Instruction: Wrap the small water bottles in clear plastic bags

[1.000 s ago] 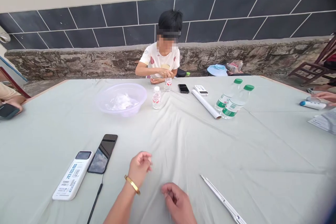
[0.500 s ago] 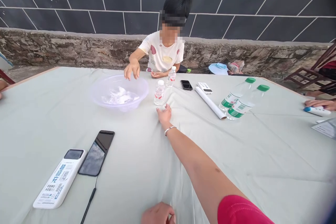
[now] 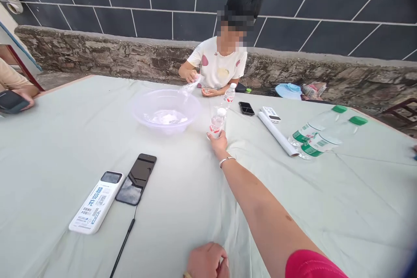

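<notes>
My right hand (image 3: 219,143) reaches far across the table, its fingers round the lower part of a small clear water bottle (image 3: 216,125) with a white cap and a red-and-white label. The bottle leans slightly. Behind it stands a second small bottle (image 3: 230,94) of the same kind. To the left is a translucent lilac basin (image 3: 140,110) with clear plastic wrapping (image 3: 167,117) inside. At the near edge, my left hand (image 3: 208,261) rests curled on the cloth with no object showing in it.
Opposite sits a person, whose hand (image 3: 192,76) holds crumpled clear plastic (image 3: 195,84). A phone (image 3: 137,179) and a white power bank (image 3: 97,204) lie near left. Rightward are a white roll (image 3: 276,133), two green-capped bottles (image 3: 321,144), another phone (image 3: 246,108) and power bank (image 3: 271,114).
My right hand has closed round the nearer small bottle, which now tilts a little. The person opposite has lifted plastic out of the basin. My view has turned left.
</notes>
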A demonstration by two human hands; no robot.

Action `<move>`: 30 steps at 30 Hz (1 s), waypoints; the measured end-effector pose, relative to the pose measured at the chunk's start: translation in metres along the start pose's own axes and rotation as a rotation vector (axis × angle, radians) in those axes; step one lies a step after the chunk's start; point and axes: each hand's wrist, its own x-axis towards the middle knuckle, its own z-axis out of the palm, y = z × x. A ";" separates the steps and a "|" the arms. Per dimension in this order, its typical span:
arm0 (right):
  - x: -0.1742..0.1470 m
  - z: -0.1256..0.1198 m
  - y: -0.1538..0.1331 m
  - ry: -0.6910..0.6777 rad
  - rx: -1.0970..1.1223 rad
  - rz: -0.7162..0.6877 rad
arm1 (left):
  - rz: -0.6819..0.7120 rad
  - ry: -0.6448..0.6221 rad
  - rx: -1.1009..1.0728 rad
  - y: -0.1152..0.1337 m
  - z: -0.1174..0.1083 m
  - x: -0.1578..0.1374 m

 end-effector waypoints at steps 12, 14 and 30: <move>-0.242 -0.136 0.052 -0.288 0.288 -0.149 | -0.141 0.155 -0.495 0.009 -0.037 -0.002; -0.278 -0.160 0.051 -0.438 0.384 -0.125 | -0.245 0.181 -0.638 0.006 -0.045 -0.009; -0.387 -0.204 0.035 -0.428 0.036 -0.297 | -0.222 0.060 -1.288 0.034 -0.030 -0.081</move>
